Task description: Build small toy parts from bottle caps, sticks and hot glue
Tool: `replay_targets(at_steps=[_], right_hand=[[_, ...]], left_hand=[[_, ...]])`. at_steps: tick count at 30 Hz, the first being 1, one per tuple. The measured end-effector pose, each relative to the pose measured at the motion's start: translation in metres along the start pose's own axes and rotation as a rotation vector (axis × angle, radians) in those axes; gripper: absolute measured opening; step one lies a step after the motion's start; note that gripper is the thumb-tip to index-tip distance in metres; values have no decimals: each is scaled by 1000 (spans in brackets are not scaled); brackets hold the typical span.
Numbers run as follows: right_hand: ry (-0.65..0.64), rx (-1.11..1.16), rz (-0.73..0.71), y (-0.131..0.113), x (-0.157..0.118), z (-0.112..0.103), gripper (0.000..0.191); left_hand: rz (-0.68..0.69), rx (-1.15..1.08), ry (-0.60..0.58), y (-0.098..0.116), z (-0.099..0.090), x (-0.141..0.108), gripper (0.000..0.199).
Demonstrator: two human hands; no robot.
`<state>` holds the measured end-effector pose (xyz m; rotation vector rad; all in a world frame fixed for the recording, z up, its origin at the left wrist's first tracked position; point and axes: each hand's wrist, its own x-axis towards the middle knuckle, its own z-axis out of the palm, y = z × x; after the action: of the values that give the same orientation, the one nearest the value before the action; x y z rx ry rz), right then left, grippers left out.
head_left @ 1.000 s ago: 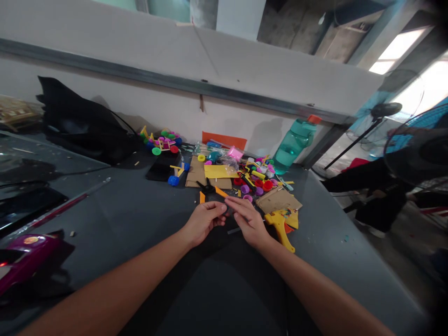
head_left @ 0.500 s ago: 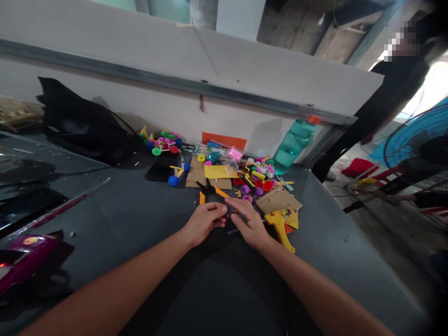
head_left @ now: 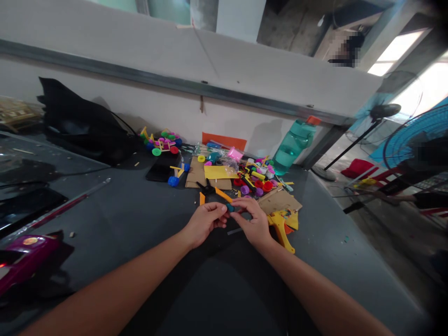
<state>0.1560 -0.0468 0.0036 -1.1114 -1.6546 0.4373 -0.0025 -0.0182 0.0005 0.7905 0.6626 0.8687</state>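
My left hand (head_left: 206, 223) pinches a small teal piece (head_left: 230, 207) between thumb and fingertips. From the right, the fingertips of my right hand (head_left: 252, 221) close on the same piece. Just beyond my hands lie cutters (head_left: 206, 187) with orange handles, their jaws pointing away. A yellow glue gun (head_left: 280, 228) rests right of my right hand, beside a brown cardboard piece (head_left: 276, 200). Behind the cutters are a yellow card (head_left: 220, 172) and a heap of coloured caps (head_left: 259, 190).
A teal bottle (head_left: 291, 147) stands against the back wall. A black phone (head_left: 163, 167), a stick piece with blue wheels (head_left: 173, 180) and a black bag (head_left: 84, 126) lie left. A purple object (head_left: 31, 254) is at the near left; a blue fan (head_left: 416, 144) stands right.
The fingers of my right hand have curled in, and the teal piece shows more clearly between my hands. A person at the right has moved off, uncovering a standing fan.
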Motion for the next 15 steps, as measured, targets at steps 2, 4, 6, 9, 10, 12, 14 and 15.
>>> replay_targets(at_steps=[2, 4, 6, 9, 10, 12, 14, 15], right_hand=[[-3, -11, -2, -1, -1, 1, 17], [6, -19, -3, -1, -1, 2, 16], [15, -26, -4, 0, -1, 3, 14], [-1, -55, -4, 1, -1, 4, 16], [-18, -77, -13, 0, -1, 4, 19], [-83, -136, -60, 0, -1, 3, 30], [-171, -200, -130, -1, -1, 2, 40], [-209, -226, -159, -1, -1, 2, 42]], left_hand=[[15, -12, 14, -1, 0, 0, 19], [13, -15, 17, -1, 0, 1, 19], [1, -16, 12, -1, 0, 1, 19], [-13, -22, -12, -1, 0, 1, 20], [-11, -30, -15, -1, 0, 1, 20], [-4, -57, -9, 0, -1, 2, 20], [0, -88, 11, 0, -1, 2, 19], [1, -101, 23, 0, -1, 2, 19]])
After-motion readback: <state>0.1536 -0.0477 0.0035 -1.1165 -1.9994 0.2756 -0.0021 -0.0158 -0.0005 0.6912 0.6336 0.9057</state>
